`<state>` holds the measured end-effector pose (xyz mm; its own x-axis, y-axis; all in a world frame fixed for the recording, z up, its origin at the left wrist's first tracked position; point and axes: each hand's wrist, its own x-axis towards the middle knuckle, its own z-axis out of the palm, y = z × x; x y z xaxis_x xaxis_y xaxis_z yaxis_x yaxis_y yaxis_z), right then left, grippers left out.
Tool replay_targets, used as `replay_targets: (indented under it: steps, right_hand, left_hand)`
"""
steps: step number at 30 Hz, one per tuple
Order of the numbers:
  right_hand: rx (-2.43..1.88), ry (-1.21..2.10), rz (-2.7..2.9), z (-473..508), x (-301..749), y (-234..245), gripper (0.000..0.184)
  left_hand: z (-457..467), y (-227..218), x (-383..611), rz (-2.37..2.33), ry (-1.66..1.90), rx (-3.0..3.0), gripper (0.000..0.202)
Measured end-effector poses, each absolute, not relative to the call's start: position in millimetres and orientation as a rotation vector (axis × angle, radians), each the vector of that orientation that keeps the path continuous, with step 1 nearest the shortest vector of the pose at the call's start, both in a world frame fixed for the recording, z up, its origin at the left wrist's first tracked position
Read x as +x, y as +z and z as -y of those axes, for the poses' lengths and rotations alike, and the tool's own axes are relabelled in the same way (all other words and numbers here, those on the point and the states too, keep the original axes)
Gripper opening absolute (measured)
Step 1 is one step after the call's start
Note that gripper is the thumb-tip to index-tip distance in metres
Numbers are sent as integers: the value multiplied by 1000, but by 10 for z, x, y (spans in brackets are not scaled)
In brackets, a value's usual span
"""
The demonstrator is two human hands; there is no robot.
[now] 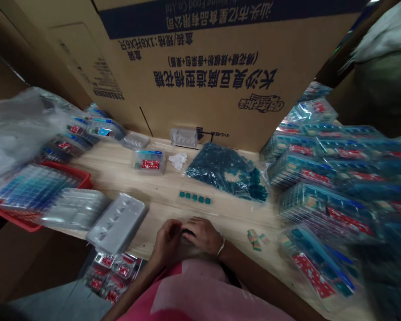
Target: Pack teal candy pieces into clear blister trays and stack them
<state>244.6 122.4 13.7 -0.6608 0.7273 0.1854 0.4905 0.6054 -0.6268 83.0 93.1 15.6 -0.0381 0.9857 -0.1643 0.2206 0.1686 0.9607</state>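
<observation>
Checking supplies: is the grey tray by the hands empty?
Empty: the grey plastic tray shows bare moulded cavities with nothing in them.

Left hand (167,240) and right hand (202,235) meet over the table (160,209) around a small dark piece (187,231). Five teal pieces (194,199) stand in a row ahead; grey tray (117,223) lies left.

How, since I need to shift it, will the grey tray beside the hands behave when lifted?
The grey tray looks like thin moulded plastic, so it's probably light and a bit flexible. Its smooth, shiny surface could be slightly slippery. The moulded hollows suggest it may flex if held by one corner.
</observation>
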Motion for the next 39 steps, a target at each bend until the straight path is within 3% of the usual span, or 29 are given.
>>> replay_targets:
  steps: [10, 17, 21, 25, 28, 30, 34, 39]
  right_hand:
    - [-1138, 708, 2469, -1222, 2398, 260, 10]
    - [-1169, 490, 2522, -1153, 2598, 220, 11]
    - [-1095, 495, 2485, -1170, 2698, 230, 16]
    - [-1126, 532, 2297, -1095, 2863, 265, 15]
    - [-1242, 564, 2242, -1018, 3030, 208, 18]
    - [-1296, 591, 2260, -977, 3129, 130, 30]
    - [-1344, 655, 2311, -929, 3234, -10, 55]
    - [-1411, 705, 2291, -938, 3239, -34, 47]
  left_hand:
    - [-986, 220, 818, -1504, 956, 1345, 13]
    - [-1062, 111, 918, -1517, 876, 1598, 12]
    - [-1509, 359, 707, -1567, 762, 1882, 9]
    - [-2381, 980, 210, -1721, 522, 2438, 50]
    - [-3020, 1274, -100, -1853, -55, 2589, 98]
    - [-3319, 1303, -229, -1833, -402, 2527, 114]
    - [-3574, 1198, -396, -1765, -565, 2522, 114]
    - [-3558, 1163, -517, -1729, -397, 2609, 105]
